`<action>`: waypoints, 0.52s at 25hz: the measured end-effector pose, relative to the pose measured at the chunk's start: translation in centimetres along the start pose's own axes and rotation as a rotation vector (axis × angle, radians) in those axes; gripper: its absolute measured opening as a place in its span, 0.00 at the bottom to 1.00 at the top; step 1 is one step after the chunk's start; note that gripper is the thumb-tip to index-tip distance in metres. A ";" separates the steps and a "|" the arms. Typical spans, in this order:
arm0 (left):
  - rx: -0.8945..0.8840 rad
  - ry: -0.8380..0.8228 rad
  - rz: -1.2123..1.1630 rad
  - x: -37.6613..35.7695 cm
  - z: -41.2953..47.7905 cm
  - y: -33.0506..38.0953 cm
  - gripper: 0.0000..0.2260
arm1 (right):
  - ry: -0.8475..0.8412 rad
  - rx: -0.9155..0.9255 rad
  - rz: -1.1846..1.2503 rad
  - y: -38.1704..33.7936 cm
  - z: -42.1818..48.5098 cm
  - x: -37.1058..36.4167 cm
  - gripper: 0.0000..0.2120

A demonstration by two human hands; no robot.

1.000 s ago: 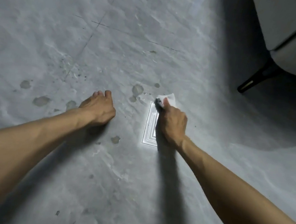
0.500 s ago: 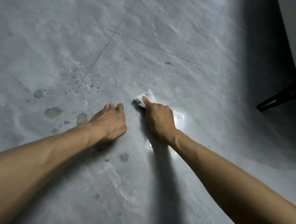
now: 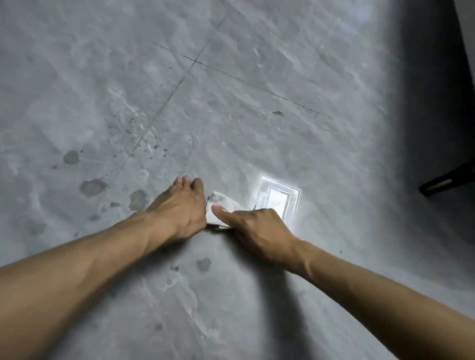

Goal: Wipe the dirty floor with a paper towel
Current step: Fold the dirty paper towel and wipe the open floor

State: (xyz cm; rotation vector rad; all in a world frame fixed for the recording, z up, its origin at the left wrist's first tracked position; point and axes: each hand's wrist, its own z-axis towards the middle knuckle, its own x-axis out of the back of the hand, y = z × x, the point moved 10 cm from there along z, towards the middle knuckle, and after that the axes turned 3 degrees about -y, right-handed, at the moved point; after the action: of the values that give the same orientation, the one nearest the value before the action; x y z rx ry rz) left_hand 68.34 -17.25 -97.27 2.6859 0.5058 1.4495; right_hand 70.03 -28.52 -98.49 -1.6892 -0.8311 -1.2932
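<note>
Two hands sit close on my feed: the right hand (image 3: 256, 230) curls over a crumpled white towel (image 3: 221, 199), forefinger pressing it onto the mottled grey floor (image 3: 268, 123). Beside it the left hand (image 3: 180, 205) rests flat, fingers straight, holding nothing, near blotchy stains (image 3: 93, 187).

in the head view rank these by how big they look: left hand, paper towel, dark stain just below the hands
1. left hand
2. paper towel, visible part only; the rest lies under the right hand
3. dark stain

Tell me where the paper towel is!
Near the middle of the head view, the paper towel lies on the floor under the right hand, just beside the left hand.
</note>
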 end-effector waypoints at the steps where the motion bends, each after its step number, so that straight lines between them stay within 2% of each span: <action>1: 0.007 -0.009 0.000 0.0 0.0 0.0 0.27 | -0.034 0.039 -0.004 1.1 -0.1 0.6 0.22; 2: 0.021 -0.032 -0.003 -0.3 -0.1 0.0 0.29 | 0.017 -0.063 -0.031 4.3 0.8 2.0 0.20; 4: 0.042 -0.070 -0.001 -0.9 -0.1 0.3 0.30 | 0.134 -0.458 -0.042 10.4 1.0 4.8 0.18; 5: 0.049 -0.070 0.006 -0.8 0.0 0.4 0.31 | 0.194 -0.548 -0.020 10.8 0.8 5.1 0.19; 6: 0.052 -0.068 0.012 -0.7 0.1 0.4 0.30 | 0.215 -0.479 0.001 9.0 1.2 4.4 0.21; 8: 0.047 -0.068 0.018 -0.7 -0.1 0.3 0.29 | 0.091 -0.209 0.038 3.1 1.0 1.9 0.24; 9: 0.036 -0.059 0.018 -0.6 -0.1 0.3 0.27 | 0.021 -0.140 0.049 1.6 0.2 1.1 0.24; 13: -0.079 0.056 0.041 2.2 1.6 0.5 0.15 | -0.017 -0.145 -0.009 3.0 -0.3 1.1 0.26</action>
State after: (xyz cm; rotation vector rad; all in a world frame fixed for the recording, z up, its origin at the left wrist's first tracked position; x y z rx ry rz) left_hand 70.92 -16.90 -96.28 2.6168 0.3900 1.5255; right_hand 72.83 -30.06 -98.02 -1.8135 -0.7712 -1.3751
